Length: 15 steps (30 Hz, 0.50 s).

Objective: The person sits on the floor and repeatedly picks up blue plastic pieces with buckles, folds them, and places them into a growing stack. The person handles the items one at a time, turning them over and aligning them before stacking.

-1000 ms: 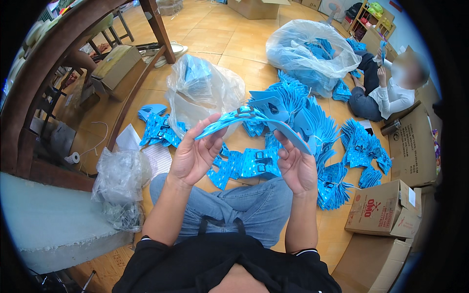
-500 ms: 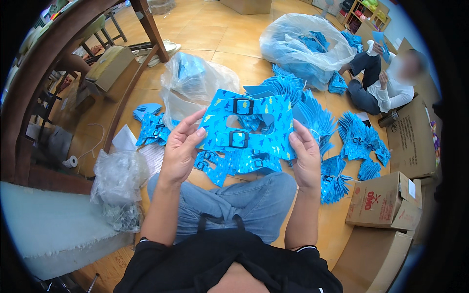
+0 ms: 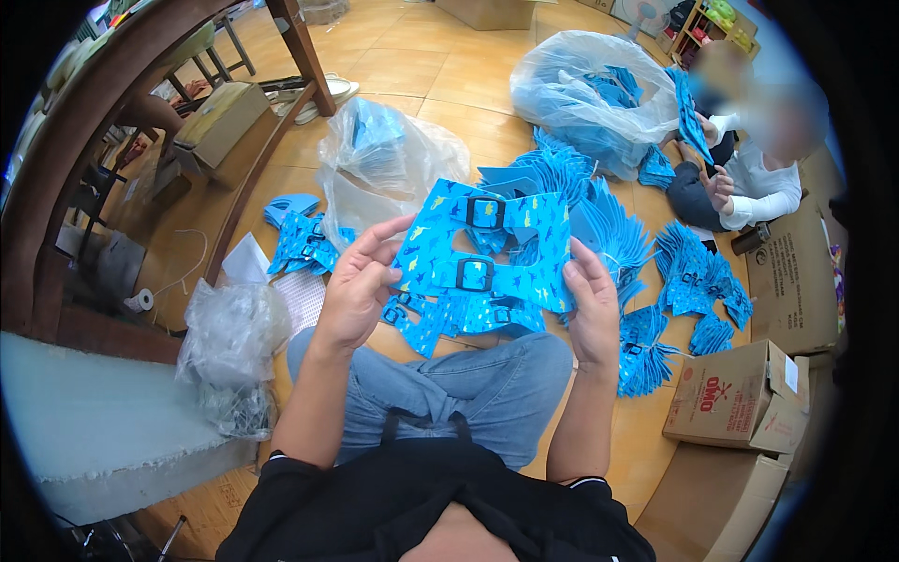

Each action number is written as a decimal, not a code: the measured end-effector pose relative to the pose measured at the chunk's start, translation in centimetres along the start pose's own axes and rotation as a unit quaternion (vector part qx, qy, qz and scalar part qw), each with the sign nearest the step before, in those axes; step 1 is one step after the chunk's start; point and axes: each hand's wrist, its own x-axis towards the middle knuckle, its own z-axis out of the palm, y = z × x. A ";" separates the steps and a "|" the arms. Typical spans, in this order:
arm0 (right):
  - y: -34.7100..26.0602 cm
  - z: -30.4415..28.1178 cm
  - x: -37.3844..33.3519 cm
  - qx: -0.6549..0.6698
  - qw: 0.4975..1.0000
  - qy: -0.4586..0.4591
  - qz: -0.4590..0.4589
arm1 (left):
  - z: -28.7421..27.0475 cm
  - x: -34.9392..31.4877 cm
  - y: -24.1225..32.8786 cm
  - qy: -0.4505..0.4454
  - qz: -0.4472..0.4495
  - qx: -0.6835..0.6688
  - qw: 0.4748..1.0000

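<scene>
In front of my chest I hold up a flat blue panel point(image 3: 429, 236) printed with small dark and yellow animal figures. Two black buckles show on it, one above the other, with cut-out openings between them. My left hand point(image 3: 360, 288) pinches its left edge between thumb and fingers. On the opposite edge, my right hand point(image 3: 594, 304) grips with the thumb in front. Beneath the panel, by my crossed legs, lie similar blue pieces point(image 3: 412, 323), partly hidden. Fanned stacks of blue pieces point(image 3: 609, 229) spread behind and right of it.
A clear bag point(image 3: 375, 178) with blue pieces sits ahead; a larger full bag point(image 3: 552, 103) stands farther right. Beside it a person point(image 3: 763, 178) handles a blue piece. Cardboard boxes point(image 3: 730, 389) line the right. Left are a wooden table leg point(image 3: 300, 56) and crumpled plastic point(image 3: 229, 332).
The panel stays in both my hands and tilts slightly; the view has shifted a little. The other person's blue piece has come lower, and their hands have moved nearer together.
</scene>
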 end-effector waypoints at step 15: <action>8.7 -4.6 -2.3 -0.211 0.971 0.094 -0.056 | -0.4 1.6 -14.2 0.042 -0.059 0.056 0.996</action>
